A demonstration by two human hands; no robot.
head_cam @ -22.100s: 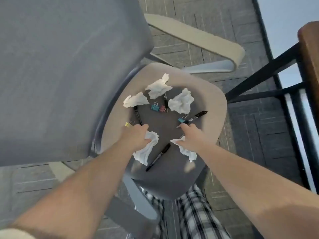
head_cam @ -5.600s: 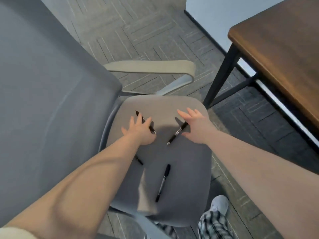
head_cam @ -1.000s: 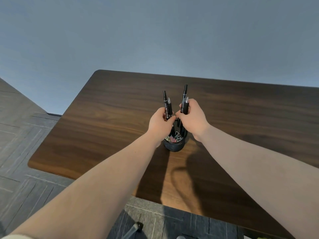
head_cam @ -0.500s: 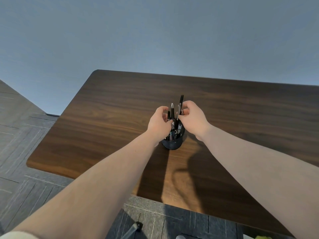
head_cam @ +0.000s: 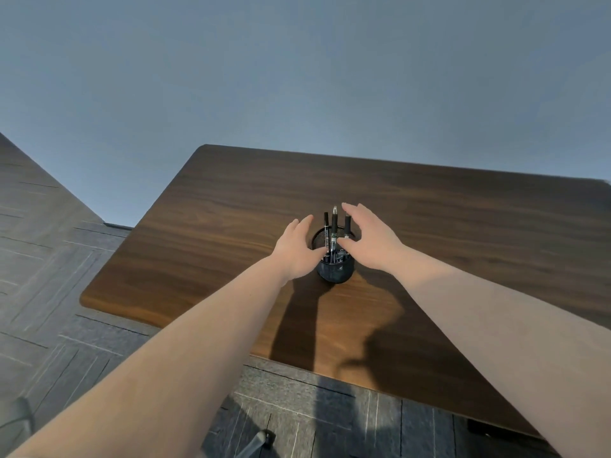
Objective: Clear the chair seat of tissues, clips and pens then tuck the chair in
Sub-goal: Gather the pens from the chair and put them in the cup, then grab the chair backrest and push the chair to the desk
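A black mesh pen cup [head_cam: 334, 270] stands on the brown wooden desk [head_cam: 231, 226]. Several black pens [head_cam: 334, 226] stand upright in the cup, and clips show faintly at its bottom. My left hand [head_cam: 297, 247] is open just left of the cup, fingers spread, holding nothing. My right hand [head_cam: 368, 239] is open just right of it, fingers curved near the pen tops without gripping them. The chair seat is out of view; only one grey chair leg with a caster [head_cam: 261, 439] shows at the bottom edge.
A plain blue-grey wall rises behind the desk. Grey patterned carpet [head_cam: 49, 292] covers the floor on the left and below the desk's near edge. A blurred dark shape [head_cam: 18, 421] sits at the bottom left corner.
Half a second ago both hands held pens and lowered them into the cup. Now the pens stand in the cup and both hands have let go and opened to either side.
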